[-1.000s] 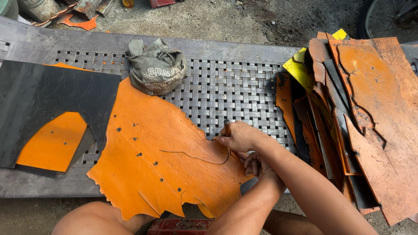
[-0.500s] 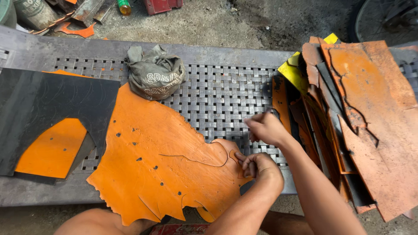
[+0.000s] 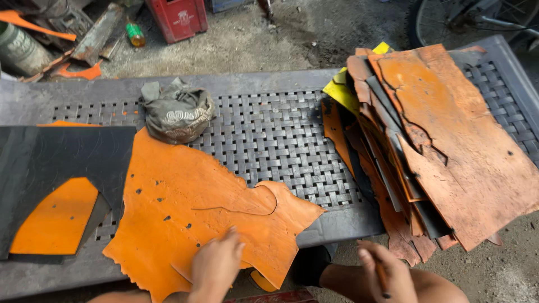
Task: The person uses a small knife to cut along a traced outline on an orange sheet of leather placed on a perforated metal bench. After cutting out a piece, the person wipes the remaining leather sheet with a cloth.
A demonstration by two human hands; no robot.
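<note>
On the woven bench [image 3: 281, 140], orange sheet [image 3: 191, 207]: left hand [image 3: 216, 269] now flat on its near edge, right hand [image 3: 384, 275] withdrawn, closed around a half-hidden pen-like tool [image 3: 382, 279].

We're in a rough outdoor workshop: a grey woven table [image 3: 281, 140] on bare dirt ground, stacked orange hides [image 3: 449, 146] at its right end, scrap metal [image 3: 84, 39] and a red crate [image 3: 177, 17] behind it.
</note>
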